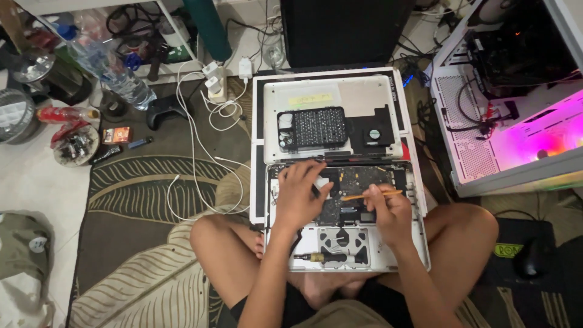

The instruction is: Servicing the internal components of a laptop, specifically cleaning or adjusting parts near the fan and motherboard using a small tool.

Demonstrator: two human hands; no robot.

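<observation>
I sit cross-legged on the patterned rug [152, 182] with an opened laptop [404, 255] in front of my knees, its bottom cover off and the dark circuit board [352, 182] exposed. My left hand [299, 197] lies palm down on the left part of the board, fingers spread and loosely curled, pressing there; I cannot tell whether it has hold of anything beneath it. My right hand [388, 212] is closed around a thin orange stick tool [367, 195], held like a pen, its tip pointing left over the middle of the board, just beside my left fingers. A screwdriver [322, 257] lies in the laptop's lower bay, near my left wrist. Beyond the board, the removed white cover [376, 97] lies flat and carries a black tray of screwdriver bits [313, 127] and a small black fan [373, 133]. White charging cables [194, 152] trail across the rug to my left, and an open computer case [516, 121] glowing pink stands to my right.
</observation>
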